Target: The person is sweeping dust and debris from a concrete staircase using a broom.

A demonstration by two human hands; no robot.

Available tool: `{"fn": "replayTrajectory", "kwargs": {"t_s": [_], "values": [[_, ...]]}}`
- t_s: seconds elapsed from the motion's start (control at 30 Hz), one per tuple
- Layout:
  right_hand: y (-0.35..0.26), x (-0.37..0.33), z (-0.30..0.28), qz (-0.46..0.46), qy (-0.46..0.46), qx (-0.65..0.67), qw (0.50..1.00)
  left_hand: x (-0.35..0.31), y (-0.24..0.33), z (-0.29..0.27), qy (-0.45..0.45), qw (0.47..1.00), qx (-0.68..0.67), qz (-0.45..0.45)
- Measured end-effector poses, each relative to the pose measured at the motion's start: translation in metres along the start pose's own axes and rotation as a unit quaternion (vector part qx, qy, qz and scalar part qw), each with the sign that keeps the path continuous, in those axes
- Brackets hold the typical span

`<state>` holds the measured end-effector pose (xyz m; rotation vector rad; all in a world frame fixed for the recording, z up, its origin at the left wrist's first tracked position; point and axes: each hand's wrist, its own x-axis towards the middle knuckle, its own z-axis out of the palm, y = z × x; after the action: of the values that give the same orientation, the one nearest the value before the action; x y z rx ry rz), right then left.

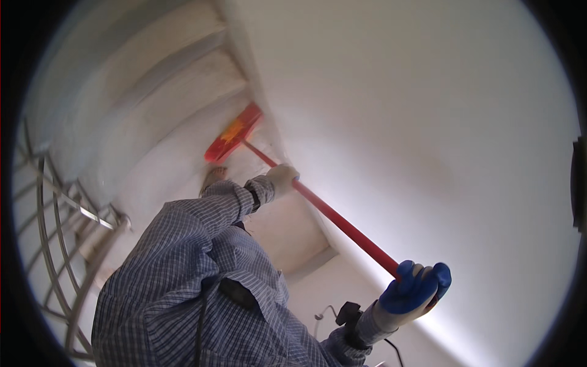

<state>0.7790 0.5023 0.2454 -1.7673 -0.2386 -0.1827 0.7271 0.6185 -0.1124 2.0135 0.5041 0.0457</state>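
Note:
A push-style broom with a long red handle (pixel 348 227) slants from lower right to upper middle. Its red and yellow head (pixel 235 132) rests low on the pale stairs, near the wall. My left hand (pixel 282 179), in a white glove with a bit of blue showing, is closed around the lower part of the handle. Close to the handle's upper end, my right hand (pixel 414 290) has its blue-coated glove fingers wrapped about it. Dark straps circle both wrists over checked sleeves.
Pale steps (pixel 165 98) run across the upper left. A smooth white wall (pixel 428 122) fills the right side, close to the broom. Metal railing bars (pixel 52 244) stand at the left. My bare foot (pixel 214 176) shows just below the broom head.

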Motion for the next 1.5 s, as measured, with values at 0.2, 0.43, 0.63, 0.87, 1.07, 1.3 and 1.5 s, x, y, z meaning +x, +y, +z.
{"fn": "replayTrajectory", "kwargs": {"t_s": [0.2, 0.43, 0.63, 0.87, 1.07, 1.3, 1.5], "values": [[0.017, 0.018, -0.077, 0.045, -0.074, -0.051, 0.995, 0.007, 0.053, 0.036, -0.026, 0.993, -0.090, 0.076], [0.251, -0.051, -0.164, 0.525, -0.031, 0.314, 0.790, 0.020, 0.228, 0.091, -0.261, 0.835, -0.469, -0.123], [0.359, -0.127, -0.245, 0.306, 0.503, 0.558, 0.585, -0.082, 0.319, 0.156, -0.462, 0.781, -0.396, -0.140], [0.457, -0.309, -0.364, 0.108, 0.723, 0.564, 0.385, -0.079, 0.461, 0.203, -0.612, 0.623, -0.481, 0.080], [0.447, -0.487, -0.401, 0.001, 0.840, 0.492, 0.228, -0.196, 0.387, 0.369, -0.892, 0.419, -0.170, 0.025], [0.477, -0.443, -0.466, 0.176, 0.814, 0.455, 0.314, -0.273, 0.304, 0.447, -0.807, 0.575, -0.132, -0.015], [0.567, -0.128, -0.406, 0.195, 0.647, 0.611, 0.412, -0.148, 0.414, 0.393, -0.511, 0.834, -0.210, 0.015]]}}
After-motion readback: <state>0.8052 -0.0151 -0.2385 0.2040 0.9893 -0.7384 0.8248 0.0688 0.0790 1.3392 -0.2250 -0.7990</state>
